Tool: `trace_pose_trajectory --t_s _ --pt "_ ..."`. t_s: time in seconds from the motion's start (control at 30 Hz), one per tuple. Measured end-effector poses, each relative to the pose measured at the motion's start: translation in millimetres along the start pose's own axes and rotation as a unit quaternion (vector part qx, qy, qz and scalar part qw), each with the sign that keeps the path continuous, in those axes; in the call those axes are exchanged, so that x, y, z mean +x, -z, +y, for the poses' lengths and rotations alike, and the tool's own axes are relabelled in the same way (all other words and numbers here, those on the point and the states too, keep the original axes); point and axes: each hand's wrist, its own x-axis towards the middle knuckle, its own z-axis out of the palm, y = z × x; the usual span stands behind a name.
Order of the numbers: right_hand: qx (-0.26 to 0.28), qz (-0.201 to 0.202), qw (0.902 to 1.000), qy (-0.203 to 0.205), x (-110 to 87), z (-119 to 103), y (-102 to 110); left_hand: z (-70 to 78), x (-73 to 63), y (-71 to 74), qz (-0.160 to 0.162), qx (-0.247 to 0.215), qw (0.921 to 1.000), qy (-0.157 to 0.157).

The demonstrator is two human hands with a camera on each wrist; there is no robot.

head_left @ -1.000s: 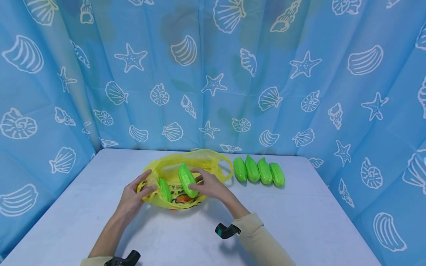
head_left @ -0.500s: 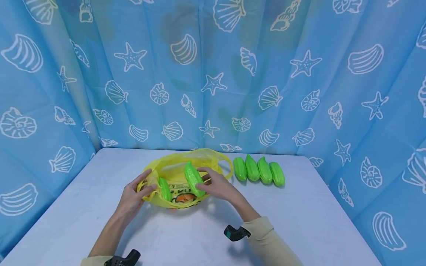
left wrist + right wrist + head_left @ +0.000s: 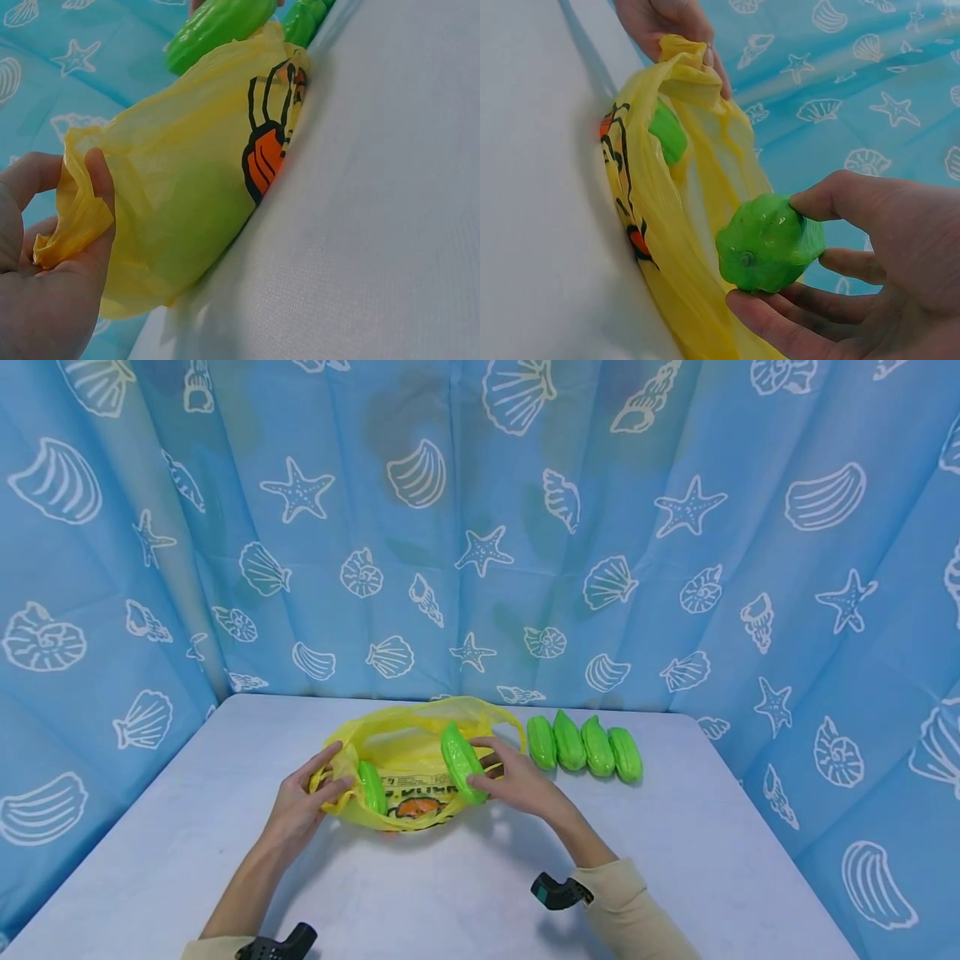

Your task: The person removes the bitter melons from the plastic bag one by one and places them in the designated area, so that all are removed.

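In the head view my right hand [image 3: 517,777] holds a shiny green bitter melon [image 3: 459,760] between thumb and fingers, at the right side of the mouth of a yellow plastic bag [image 3: 408,731]. From the right wrist view the melon's lobed end [image 3: 759,247] faces the camera, thumb above and fingers below. My left hand [image 3: 300,797] pinches the bag's left rim, holding it up; the gathered plastic shows between thumb and fingers in the left wrist view. Inside the bag, on its left, lies another bitter melon [image 3: 371,787], its green showing through the plastic [image 3: 202,210].
Several more bitter melons [image 3: 570,742] lie side by side in a row to the right of the bag, near the back of the white table [image 3: 450,893]. A blue curtain with white shells [image 3: 480,610] hangs behind and on both sides.
My right hand has moved right with the bitter melon, from over the middle of the bag to its right side. My left hand stays at the bag's rim.
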Motion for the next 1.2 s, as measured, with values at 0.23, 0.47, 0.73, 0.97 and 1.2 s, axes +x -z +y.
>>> trace_pose_trajectory --t_s 0.23,0.47,0.73,0.97,1.2 --pt "0.03 0.0 0.9995 -0.01 -10.8 8 8 -1.3 -0.2 0.0 -0.003 -0.004 1.0 -0.005" --pt "0.013 0.005 0.9999 0.002 -20.8 15 15 -1.6 0.2 0.4 0.003 0.002 1.0 -0.004" --pt "-0.022 0.021 0.9995 -0.005 -31.9 24 24 -0.9 1.5 0.1 0.005 0.001 1.0 -0.005" --pt "-0.042 0.036 0.9983 -0.021 -44.6 33 32 0.3 1.3 -0.1 0.004 0.004 1.0 -0.004" --pt "-0.038 0.045 0.9972 -0.047 -56.2 45 38 0.0 0.8 -0.7 0.005 0.006 1.0 -0.005"
